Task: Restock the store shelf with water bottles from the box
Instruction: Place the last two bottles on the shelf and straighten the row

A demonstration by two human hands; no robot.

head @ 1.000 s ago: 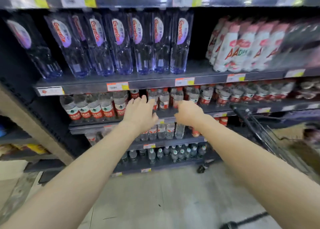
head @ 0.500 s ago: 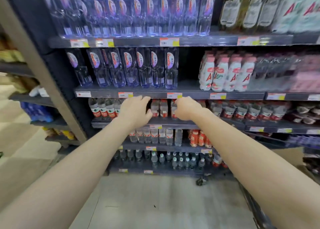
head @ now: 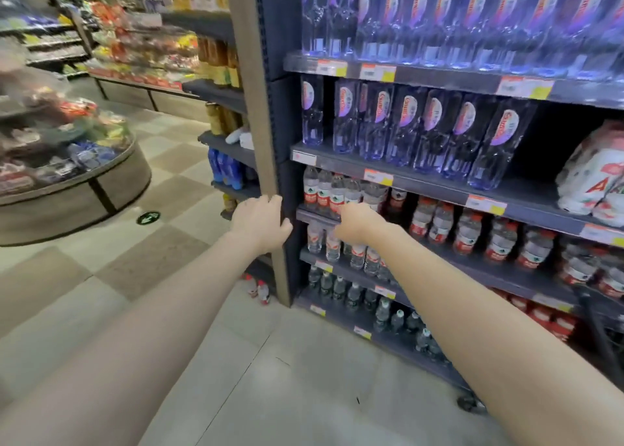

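Small water bottles with red labels (head: 323, 192) stand in rows on the dark store shelf (head: 435, 179), and more of them (head: 467, 232) fill the same tier to the right. My left hand (head: 259, 223) is raised in front of the shelf's wooden end post (head: 258, 107), fingers spread and nothing in it. Just before the red-label bottles, my right hand (head: 355, 223) hangs with its fingers curled in and holds nothing. No box is in view.
Tall blue-tinted bottles (head: 405, 126) fill the upper tiers. Two small bottles (head: 258, 288) stand on the floor by the post. A round display stand (head: 77, 189) is at the left across tiled floor. A dark cart's wheel (head: 468, 404) shows at lower right.
My view has swung left, so the shelf end post and the aisle now show. Both arms stay stretched forward and empty; the left hand now lies in front of the post.
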